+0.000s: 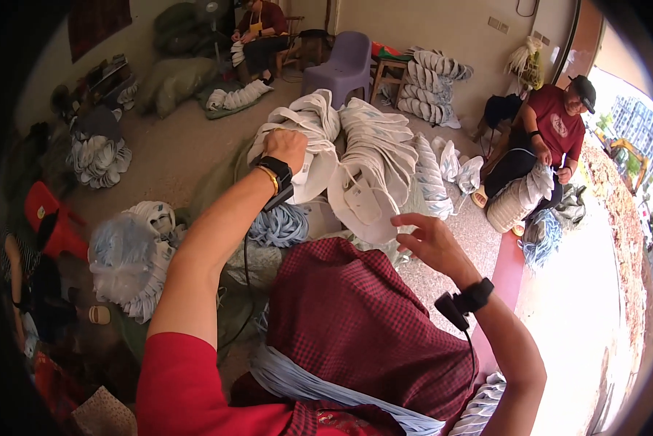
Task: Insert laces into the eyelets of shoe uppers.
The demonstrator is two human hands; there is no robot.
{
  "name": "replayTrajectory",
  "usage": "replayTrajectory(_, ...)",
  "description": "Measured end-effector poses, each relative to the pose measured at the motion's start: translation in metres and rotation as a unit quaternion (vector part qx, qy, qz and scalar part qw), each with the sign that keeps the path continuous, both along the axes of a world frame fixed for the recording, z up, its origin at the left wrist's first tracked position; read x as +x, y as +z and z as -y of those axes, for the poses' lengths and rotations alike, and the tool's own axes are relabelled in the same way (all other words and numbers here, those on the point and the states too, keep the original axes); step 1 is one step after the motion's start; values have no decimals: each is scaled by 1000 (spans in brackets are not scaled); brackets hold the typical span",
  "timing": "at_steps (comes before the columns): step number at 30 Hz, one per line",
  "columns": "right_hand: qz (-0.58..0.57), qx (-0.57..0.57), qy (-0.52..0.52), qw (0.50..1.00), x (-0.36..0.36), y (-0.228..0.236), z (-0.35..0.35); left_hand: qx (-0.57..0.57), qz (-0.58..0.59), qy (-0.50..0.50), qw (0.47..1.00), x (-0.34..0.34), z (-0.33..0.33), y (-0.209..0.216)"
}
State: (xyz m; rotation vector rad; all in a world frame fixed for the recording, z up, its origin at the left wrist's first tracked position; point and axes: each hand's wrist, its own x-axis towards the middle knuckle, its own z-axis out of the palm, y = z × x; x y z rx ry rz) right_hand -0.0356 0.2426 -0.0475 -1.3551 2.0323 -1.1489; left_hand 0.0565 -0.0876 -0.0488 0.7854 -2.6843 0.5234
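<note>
Two long stacks of white fabric pieces, shaped like shoe uppers, lie in front of me: a left stack (308,120) and a right stack (377,138). My left hand (286,149) is closed at the left stack, its fingers curled over the edge of the pieces; the fingertips are hidden. At the near end of the right stack, a white piece (366,214) hangs down with its flat face toward me. Beside its lower right edge is my right hand (434,245), fingers apart and holding nothing. A dark red checked cloth (355,305) covers my lap.
Blue fabric strips (279,225) lie below the left stack. More white bundles (141,254) are at left, near a red chair (54,218). A purple chair (339,65) stands behind. One person (559,127) sits at right with a bundle, another (261,29) at the back.
</note>
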Motion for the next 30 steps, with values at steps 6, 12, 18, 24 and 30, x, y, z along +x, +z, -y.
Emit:
replayTrajectory(6, -104, -43, -17, 994, -38, -72, 119, 10, -22, -209, 978, 42, 4, -7)
replayTrajectory(12, -144, -62, 45, 987, -18, -109, 172, 54, -36, -110, 992, 95, 47, -19)
replayTrajectory(18, -126, -139, -14, 982, -44, -108, 161, 88, -97, -93, 987, 92, 85, -59)
replayTrajectory(24, 60, -7, 48, 997, 1, -23, 85, 161, -74, 3, 984, 91, 101, -67)
replayTrajectory(30, -86, 68, -9, 994, -20, -48, 61, 142, -107, -52, 983, 85, 96, -81)
